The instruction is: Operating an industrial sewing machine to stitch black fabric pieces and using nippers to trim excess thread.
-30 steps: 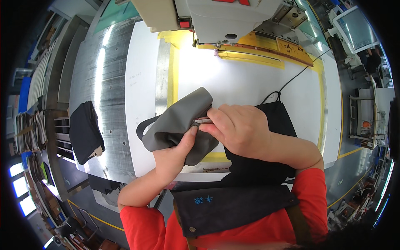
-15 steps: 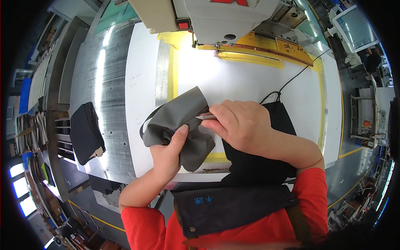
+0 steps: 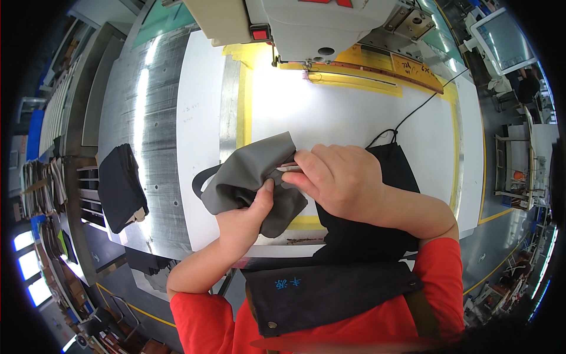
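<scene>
My left hand [image 3: 242, 221] grips a bunched grey fabric piece [image 3: 247, 153] with its thumb on top; a dark strap [image 3: 200, 180] shows at the fabric's left side. My right hand [image 3: 343, 180] pinches a small metal tool [image 3: 283, 170], like snips or tweezers, with its tip at the grey fabric just beyond my left thumb. The tool's exact kind is hard to make out. Black cloth [image 3: 389, 224] with a thin cord [image 3: 413, 109] lies beneath and right of my right arm, on a white board [image 3: 289, 106] edged with yellow tape.
A sewing machine head [image 3: 321, 29] overhangs the board's far edge, beside a yellow ruler-like plate [image 3: 413, 71]. Folded dark cloth [image 3: 121, 186] lies on the steel table [image 3: 159, 118] at left. A screen [image 3: 501, 41] stands at upper right, racks [image 3: 41, 186] at far left.
Over the last half second my left thumb has shifted slightly right toward the tool's tip, and the grey fabric's folds and top corner have shifted a little. Both hands keep their hold.
</scene>
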`<action>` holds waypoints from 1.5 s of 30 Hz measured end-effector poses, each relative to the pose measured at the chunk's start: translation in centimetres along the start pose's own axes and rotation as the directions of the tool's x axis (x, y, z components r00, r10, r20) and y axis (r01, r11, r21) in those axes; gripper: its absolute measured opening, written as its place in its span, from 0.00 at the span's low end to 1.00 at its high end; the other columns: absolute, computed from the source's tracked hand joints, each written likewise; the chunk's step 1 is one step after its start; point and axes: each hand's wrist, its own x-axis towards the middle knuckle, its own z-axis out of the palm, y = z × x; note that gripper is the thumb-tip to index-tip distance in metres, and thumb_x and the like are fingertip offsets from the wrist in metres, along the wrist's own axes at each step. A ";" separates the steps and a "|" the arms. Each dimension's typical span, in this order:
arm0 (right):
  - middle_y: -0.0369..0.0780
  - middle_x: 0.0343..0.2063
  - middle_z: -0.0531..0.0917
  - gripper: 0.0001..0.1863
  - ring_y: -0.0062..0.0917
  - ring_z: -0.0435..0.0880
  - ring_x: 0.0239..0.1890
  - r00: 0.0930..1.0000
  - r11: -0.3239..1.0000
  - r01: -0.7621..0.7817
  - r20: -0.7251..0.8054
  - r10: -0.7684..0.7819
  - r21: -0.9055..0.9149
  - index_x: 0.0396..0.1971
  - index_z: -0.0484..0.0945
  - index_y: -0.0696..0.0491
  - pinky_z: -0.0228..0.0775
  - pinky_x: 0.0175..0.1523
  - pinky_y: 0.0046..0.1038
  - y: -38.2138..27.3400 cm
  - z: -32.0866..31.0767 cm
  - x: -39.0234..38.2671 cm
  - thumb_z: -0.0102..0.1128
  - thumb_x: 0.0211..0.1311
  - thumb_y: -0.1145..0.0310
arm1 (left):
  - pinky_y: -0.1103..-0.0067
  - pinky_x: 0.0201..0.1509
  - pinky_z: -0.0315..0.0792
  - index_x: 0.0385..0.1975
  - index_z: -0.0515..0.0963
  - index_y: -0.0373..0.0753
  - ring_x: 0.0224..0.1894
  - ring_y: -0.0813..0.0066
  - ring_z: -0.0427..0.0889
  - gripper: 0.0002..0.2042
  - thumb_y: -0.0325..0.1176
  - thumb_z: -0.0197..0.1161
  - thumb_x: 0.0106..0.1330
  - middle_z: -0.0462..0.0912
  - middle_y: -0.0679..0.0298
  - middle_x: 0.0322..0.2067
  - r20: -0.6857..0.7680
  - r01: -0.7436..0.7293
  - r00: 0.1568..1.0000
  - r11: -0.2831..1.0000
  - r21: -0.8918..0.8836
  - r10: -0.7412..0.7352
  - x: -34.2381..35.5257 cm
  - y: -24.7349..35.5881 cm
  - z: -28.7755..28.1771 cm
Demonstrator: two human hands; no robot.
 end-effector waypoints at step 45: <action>0.32 0.20 0.75 0.16 0.23 0.77 0.19 0.998 0.999 -0.034 0.047 0.032 0.031 0.33 0.74 0.52 0.65 0.22 0.24 0.6 0.0 -0.1 0.70 0.50 0.61 | 0.78 0.47 0.74 0.49 0.71 0.31 0.43 0.75 0.79 0.17 0.27 0.64 0.62 0.79 0.59 0.43 -0.036 0.311 0.941 0.901 -0.304 -0.337 0.4 1.1 0.0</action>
